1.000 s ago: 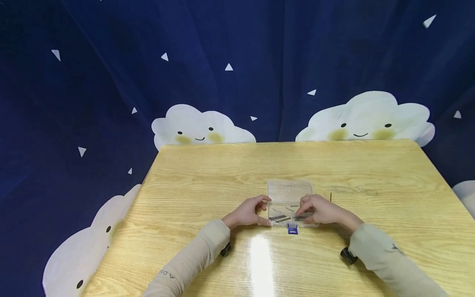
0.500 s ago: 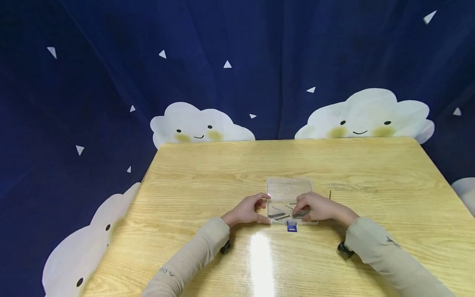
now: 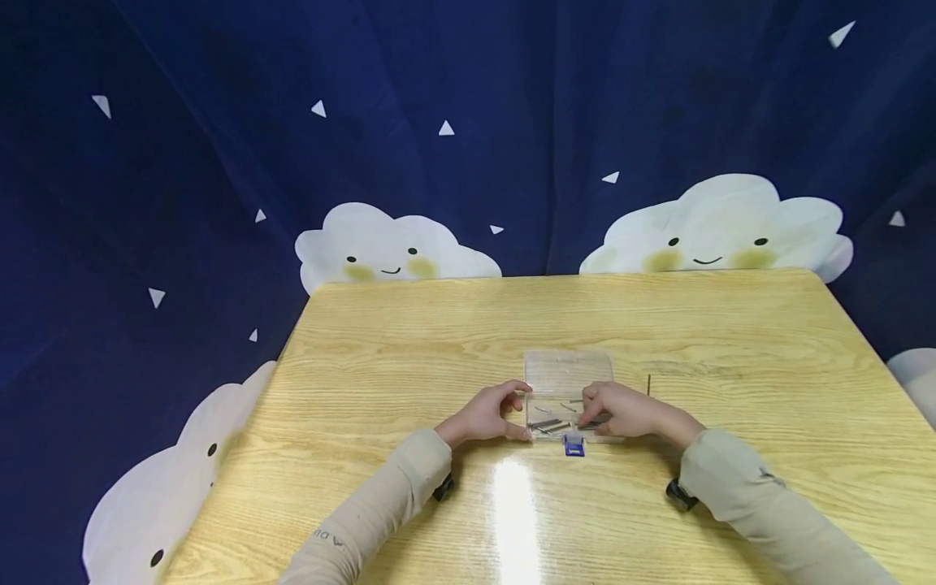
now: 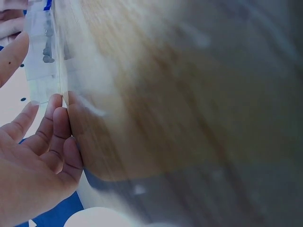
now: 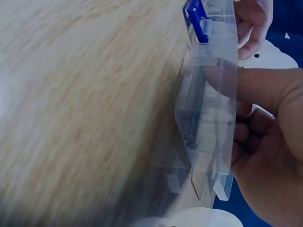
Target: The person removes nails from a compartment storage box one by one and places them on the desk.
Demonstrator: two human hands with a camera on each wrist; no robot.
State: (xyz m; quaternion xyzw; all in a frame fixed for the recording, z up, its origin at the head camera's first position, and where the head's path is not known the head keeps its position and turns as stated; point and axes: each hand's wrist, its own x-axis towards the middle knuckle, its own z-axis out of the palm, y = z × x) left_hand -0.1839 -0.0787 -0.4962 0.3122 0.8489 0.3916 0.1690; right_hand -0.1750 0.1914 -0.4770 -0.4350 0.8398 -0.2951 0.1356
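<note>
I had the left grip [image 3: 486,416] curled round one end of the open clear box [image 3: 556,413] on the tabletop [image 3: 409,349], thumb and fingertips apart with the box between them. The right grip [image 3: 632,410] reached into the opposite end, fingers bent among dark nails [image 5: 195,104]; I couldn't tell whether it pinched any. Between the grips, more nails lay inside, and a blue latch [image 3: 574,446] jutted from the box's front.
</note>
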